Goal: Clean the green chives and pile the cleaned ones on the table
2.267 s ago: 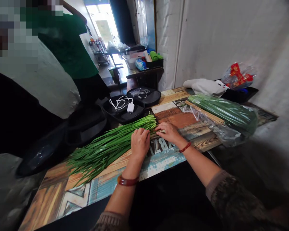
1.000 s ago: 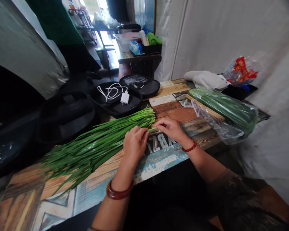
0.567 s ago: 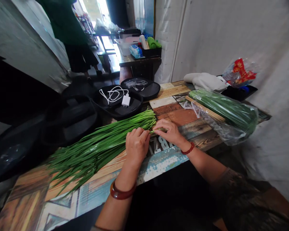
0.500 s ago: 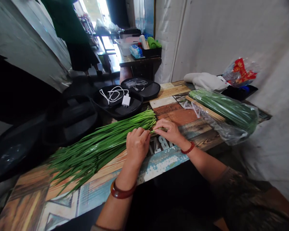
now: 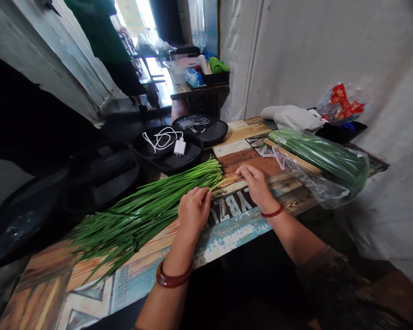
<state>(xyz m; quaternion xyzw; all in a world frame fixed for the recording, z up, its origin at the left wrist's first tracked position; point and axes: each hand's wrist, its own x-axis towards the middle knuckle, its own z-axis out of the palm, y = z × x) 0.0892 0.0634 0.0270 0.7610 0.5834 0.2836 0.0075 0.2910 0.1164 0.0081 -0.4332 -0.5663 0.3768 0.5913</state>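
A wide spread of long green garlic chives lies slantwise across the wood-patterned table, with the pale stem ends toward the right. My left hand is closed around a few chives at the near side of the pile; a pale stem end sticks out past its fingers. My right hand, wearing a red bead bracelet, hovers just right of the stem ends. Its thumb and forefinger are pinched together. Something thin and pale seems to run from the fingertips, too fine to make out.
To the right, a clear plastic bag holds more chives, with a bundle of thin wooden sticks alongside. Black stools behind the table carry a white charger and cable. A person in green stands farther back.
My right hand has moved right, away from my left hand and the stem ends, still pinched. My left hand has shifted slightly left and down.
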